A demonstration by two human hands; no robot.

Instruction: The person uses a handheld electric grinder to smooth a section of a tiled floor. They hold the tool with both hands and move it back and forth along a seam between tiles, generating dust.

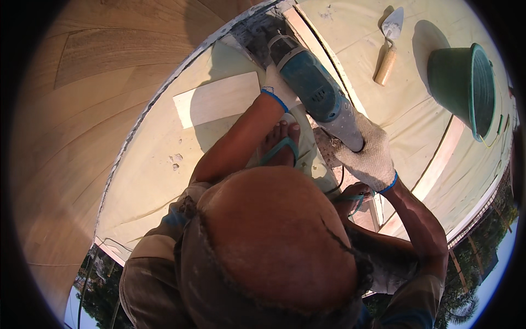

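A teal and grey hammer drill [312,85] slants across the middle, its front end pointing up and left toward a rough grey cement strip [257,33]. My right hand [370,151], in a knitted glove with a blue cuff, is wrapped round its grey rear handle. Near the front, my left hand [280,88], gloved the same way, grips the tool's left side; its fingers are partly hidden behind the body. The bit's tip cannot be made out. A dark cord [341,178] hangs below the handle.
Beside my left forearm lies a pale board [219,98]. A wooden-handled trowel [390,49] and a green bucket [455,79] on its side rest on the cream sheeting at right. Wooden strips [438,159] cross it. A tiled wall [109,82] rises at left. My sandalled feet [282,142] are close below.
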